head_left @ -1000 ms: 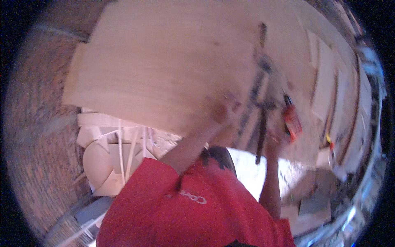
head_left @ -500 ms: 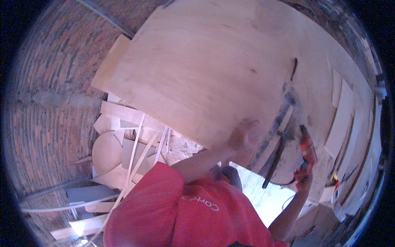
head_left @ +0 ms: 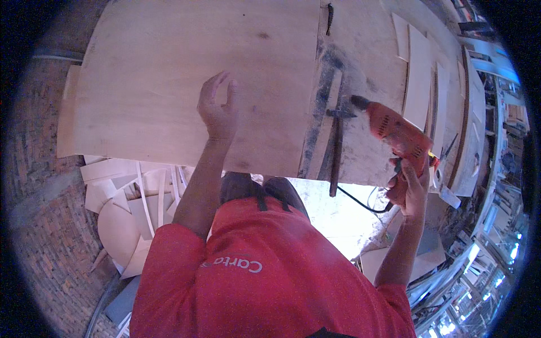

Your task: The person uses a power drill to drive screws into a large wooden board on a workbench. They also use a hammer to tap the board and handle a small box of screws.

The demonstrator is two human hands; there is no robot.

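In my right hand point(head_left: 416, 191) is a red corded power drill point(head_left: 401, 134), gripped by its handle, its black chuck pointing to the far left. A black cord runs from the handle toward the table's near edge. My left hand point(head_left: 217, 110) holds nothing; its thumb and fingers stand apart over a large pale plywood sheet point(head_left: 169, 67). Whether it touches the sheet I cannot tell. Between the sheet and the drill lies a hammer point(head_left: 337, 149), its handle reaching past the near edge. A short dark rod or tool point(head_left: 329, 19) lies farther off.
Long thin wood strips point(head_left: 416, 73) lie along the right of the table. Below its near left edge are wood offcuts point(head_left: 119, 228), some of them curved. A brick wall point(head_left: 51, 236) stands at the left. Cluttered shelving or stacked material fills the far right.
My view has shifted, so the table appears farther left and turned. My left hand has come up off its earlier low place, fingers spread. The drill stays in my right hand, now angled more left.
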